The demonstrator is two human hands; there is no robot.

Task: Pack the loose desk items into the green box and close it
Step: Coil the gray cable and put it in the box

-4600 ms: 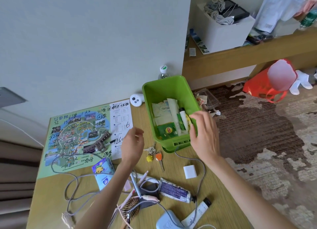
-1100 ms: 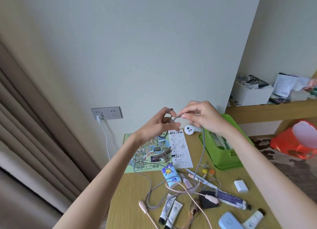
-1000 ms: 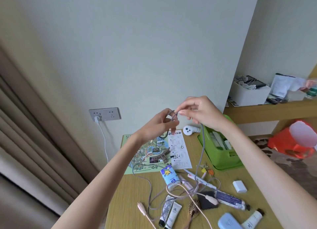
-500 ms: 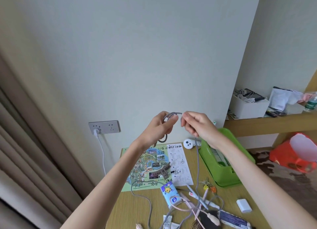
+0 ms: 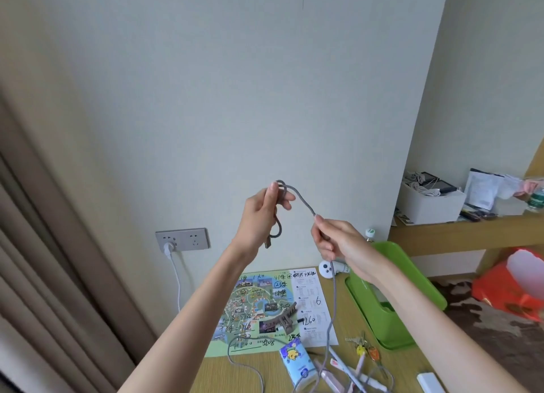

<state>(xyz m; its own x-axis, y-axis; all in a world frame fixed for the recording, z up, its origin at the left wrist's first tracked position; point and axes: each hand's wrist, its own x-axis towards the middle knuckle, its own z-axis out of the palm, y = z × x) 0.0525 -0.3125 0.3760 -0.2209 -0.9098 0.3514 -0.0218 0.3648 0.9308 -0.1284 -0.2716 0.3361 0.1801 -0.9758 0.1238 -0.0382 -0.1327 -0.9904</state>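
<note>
Both hands are raised in front of the wall, holding a grey braided cable (image 5: 303, 200). My left hand (image 5: 260, 216) pinches a small loop of it, with the plug end hanging below the palm. My right hand (image 5: 338, 242) grips the cable a short way along; from there it drops down to the desk. The green box (image 5: 391, 313) stands open at the desk's right edge, partly hidden behind my right forearm. Loose items lie low on the desk: a blue tissue pack (image 5: 295, 360), keys (image 5: 365, 347), pens and pink cables (image 5: 347, 372), a white charger block (image 5: 429, 382).
A map sheet (image 5: 265, 307) with a brown hair clip (image 5: 282, 322) lies by the wall. A white round gadget (image 5: 328, 268) sits behind the box. A wall socket (image 5: 182, 239) has a white plug in it. A curtain hangs left; a shelf with a white box (image 5: 429, 201) and a red bag (image 5: 512, 286) are right.
My hands have drawn apart, stretching a length of the grey cable between them, and the left hand keeps its loop. The camera has tilted up, so less of the desk shows.
</note>
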